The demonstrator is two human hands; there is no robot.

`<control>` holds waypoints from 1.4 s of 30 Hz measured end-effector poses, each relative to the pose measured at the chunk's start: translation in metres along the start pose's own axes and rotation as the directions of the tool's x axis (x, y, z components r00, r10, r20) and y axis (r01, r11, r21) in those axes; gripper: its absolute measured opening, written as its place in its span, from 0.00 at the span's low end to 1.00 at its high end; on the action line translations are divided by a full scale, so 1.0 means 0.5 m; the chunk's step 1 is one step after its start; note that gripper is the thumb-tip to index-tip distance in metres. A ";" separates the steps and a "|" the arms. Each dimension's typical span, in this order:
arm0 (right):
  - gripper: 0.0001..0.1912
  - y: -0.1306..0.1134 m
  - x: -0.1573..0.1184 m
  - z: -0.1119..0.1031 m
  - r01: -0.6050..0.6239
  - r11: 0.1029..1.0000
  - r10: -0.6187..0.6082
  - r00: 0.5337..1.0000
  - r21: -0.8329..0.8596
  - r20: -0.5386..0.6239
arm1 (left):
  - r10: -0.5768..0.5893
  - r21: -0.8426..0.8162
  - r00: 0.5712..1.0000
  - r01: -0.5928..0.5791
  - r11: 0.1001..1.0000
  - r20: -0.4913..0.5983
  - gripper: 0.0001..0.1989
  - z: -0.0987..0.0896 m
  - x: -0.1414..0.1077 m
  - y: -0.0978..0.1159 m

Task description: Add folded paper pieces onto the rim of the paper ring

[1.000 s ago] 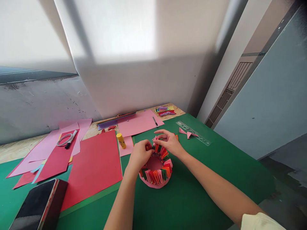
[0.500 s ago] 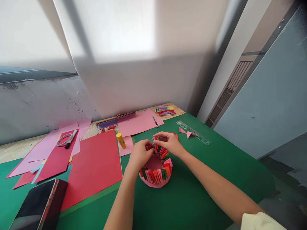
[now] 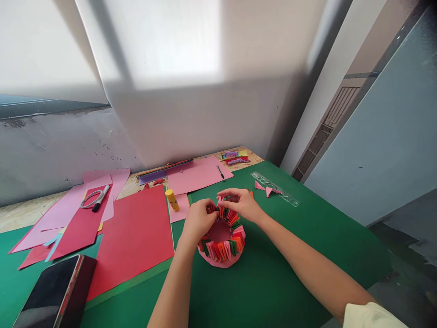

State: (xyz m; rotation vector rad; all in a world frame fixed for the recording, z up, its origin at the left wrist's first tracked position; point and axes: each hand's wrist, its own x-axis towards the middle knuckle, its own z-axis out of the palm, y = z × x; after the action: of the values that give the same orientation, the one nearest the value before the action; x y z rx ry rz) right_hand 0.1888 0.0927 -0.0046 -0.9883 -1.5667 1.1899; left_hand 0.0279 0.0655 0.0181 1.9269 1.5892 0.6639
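I've got the L hand gripping the far-left rim of the folded-paper ring, fingertips partly hidden. My R hand pinches a small pink piece at the ring's far edge; can't tell if they touch. Ring's on the green tabletop, btwn my forearms; glue stick to its L, ruler & pink triangles to its R.

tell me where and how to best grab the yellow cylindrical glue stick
Probably pinch the yellow cylindrical glue stick around its upper half, coming from the right, the side nearest the left hand: it stands on end, round and narrow, on flat pink paper.
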 end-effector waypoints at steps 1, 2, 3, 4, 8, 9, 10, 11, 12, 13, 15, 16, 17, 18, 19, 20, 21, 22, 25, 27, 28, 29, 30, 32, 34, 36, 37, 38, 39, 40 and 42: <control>0.17 -0.001 -0.001 0.000 0.001 1.000 -0.001 1.000 -0.007 0.000 | -0.002 0.003 1.000 0.002 1.000 0.000 0.04 0.000 0.000 0.000; 0.18 -0.003 -0.001 0.001 0.002 1.000 -0.002 1.000 -0.016 -0.002 | -0.002 0.006 1.000 0.002 1.000 0.000 0.04 0.000 0.000 0.000; 0.17 -0.004 -0.002 0.001 0.004 1.000 -0.004 1.000 -0.027 -0.004 | -0.002 0.008 1.000 0.002 1.000 0.000 0.05 0.001 0.001 -0.001; 0.17 -0.005 -0.003 0.002 0.007 0.999 -0.007 1.000 -0.038 -0.007 | -0.002 0.008 1.000 0.002 1.000 0.000 0.05 0.001 0.001 -0.001; 0.17 -0.008 -0.006 0.003 0.018 0.998 -0.019 1.000 -0.062 -0.014 | -0.001 0.000 1.000 0.001 1.000 -0.008 0.05 0.003 0.002 -0.003; 0.17 -0.009 -0.006 0.004 0.019 0.998 -0.020 1.000 -0.063 -0.017 | 0.001 -0.002 1.000 -0.001 1.000 -0.010 0.05 0.004 0.002 -0.003; 0.17 -0.009 -0.006 0.004 0.018 0.998 -0.019 1.000 -0.061 -0.019 | 0.001 -0.003 1.000 -0.001 1.000 -0.012 0.05 0.004 0.003 -0.004; 0.17 -0.010 -0.006 0.005 0.016 0.998 -0.017 1.000 -0.058 -0.021 | 0.000 -0.001 1.000 0.000 1.000 -0.014 0.05 0.004 0.003 -0.004; 0.17 -0.011 -0.006 0.005 0.013 0.998 -0.014 1.000 -0.055 -0.021 | -0.003 0.002 1.000 0.003 1.000 -0.016 0.05 0.005 0.003 -0.005; 0.17 -0.011 -0.006 0.006 0.011 0.998 -0.013 1.000 -0.054 -0.021 | -0.008 0.005 1.000 0.008 1.000 -0.019 0.04 0.005 0.003 -0.005; 0.16 -0.013 -0.006 0.007 0.013 0.998 -0.014 1.000 -0.057 -0.013 | -0.017 0.007 1.000 0.017 1.000 -0.020 0.04 0.005 0.003 -0.005; 0.16 -0.015 -0.006 0.007 0.019 0.998 -0.019 1.000 -0.061 -0.007 | -0.019 0.006 1.000 0.019 1.000 -0.020 0.04 0.005 0.003 -0.005; 0.15 -0.016 -0.006 0.007 0.026 0.997 -0.026 1.000 -0.067 -0.001 | -0.022 0.004 1.000 0.022 1.000 -0.020 0.04 0.005 0.003 -0.005; 0.15 -0.017 -0.006 0.007 0.034 0.996 -0.034 0.999 -0.077 0.006 | -0.025 0.002 0.999 0.026 1.000 -0.019 0.04 0.005 0.002 -0.005; 0.15 -0.018 -0.006 0.007 0.042 0.995 -0.041 0.999 -0.089 0.011 | -0.028 0.000 0.999 0.028 1.000 -0.019 0.04 0.005 0.002 -0.006; 0.14 -0.018 -0.006 0.006 0.049 0.993 -0.048 0.999 -0.104 0.016 | -0.029 -0.003 0.999 0.029 1.000 -0.019 0.04 0.005 0.002 -0.006; 0.13 -0.019 -0.006 0.005 0.059 0.991 -0.057 0.998 -0.121 0.020 | -0.029 -0.007 0.999 0.029 1.000 -0.019 0.04 0.005 0.002 -0.006; 0.12 -0.020 -0.006 0.004 0.072 0.988 -0.069 0.997 -0.138 0.024 | -0.028 -0.011 0.999 0.028 1.000 -0.019 0.03 0.005 0.002 -0.006; 0.10 -0.021 -0.007 0.001 0.112 0.978 -0.109 0.994 -0.178 0.029 | -0.029 -0.019 0.999 0.029 0.999 -0.014 0.03 0.005 0.002 -0.005; 0.08 -0.021 -0.007 0.000 0.118 0.976 -0.116 0.993 -0.184 0.023 | -0.033 -0.020 0.999 0.033 0.999 -0.012 0.04 0.004 0.002 -0.004; 0.08 -0.022 -0.008 -0.001 0.114 0.976 -0.112 0.993 -0.183 0.021 | -0.034 -0.020 0.999 0.033 0.999 -0.012 0.03 0.004 0.002 -0.003; 0.07 -0.022 -0.008 0.000 0.112 0.977 -0.110 0.994 -0.181 0.019 | -0.034 -0.020 0.999 0.034 0.999 -0.012 0.03 0.004 0.002 -0.003; 0.07 -0.023 -0.009 0.000 0.111 0.977 -0.110 0.994 -0.180 0.015 | -0.033 -0.020 0.999 0.033 0.999 -0.014 0.03 0.004 0.002 -0.003; 0.06 -0.025 -0.010 0.001 0.115 0.976 -0.115 0.993 -0.184 0.010 | -0.032 -0.024 0.999 0.032 0.999 -0.016 0.03 0.005 0.002 -0.003; 0.06 -0.028 -0.011 0.004 0.119 0.972 -0.121 0.993 -0.203 0.001 | -0.034 -0.027 0.999 0.033 0.999 -0.017 0.03 0.006 0.002 -0.003; 0.06 -0.032 -0.011 0.006 0.124 0.965 -0.130 0.992 -0.229 -0.007 | -0.036 -0.030 0.999 0.035 0.999 -0.020 0.03 0.007 0.002 -0.004; 0.06 -0.034 -0.012 0.007 0.129 0.961 -0.135 0.991 -0.244 -0.011 | -0.036 -0.031 0.999 0.036 0.999 -0.022 0.03 0.007 0.002 -0.005; 0.06 -0.035 -0.012 0.008 0.133 0.957 -0.141 0.990 -0.257 -0.013 | -0.037 -0.033 0.999 0.036 0.999 -0.023 0.04 0.008 0.002 -0.006; 0.06 -0.036 -0.012 0.009 0.137 0.954 -0.146 0.989 -0.268 -0.014 | -0.037 -0.033 0.999 0.036 0.999 -0.025 0.04 0.008 0.003 -0.006; 0.06 -0.037 -0.013 0.009 0.139 0.951 -0.148 0.989 -0.275 -0.013 | -0.037 -0.033 0.999 0.036 0.999 -0.025 0.04 0.008 0.003 -0.006; 0.07 -0.038 -0.013 0.009 0.129 0.950 -0.139 0.990 -0.283 -0.015 | -0.035 -0.032 0.999 0.035 0.999 -0.028 0.03 0.009 0.003 -0.006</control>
State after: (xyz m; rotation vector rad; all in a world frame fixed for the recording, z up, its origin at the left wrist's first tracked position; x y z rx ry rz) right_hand 0.1850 0.0816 0.0120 -1.0579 -1.7788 0.8660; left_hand 0.0288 0.0668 0.0129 1.8708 1.6172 0.7009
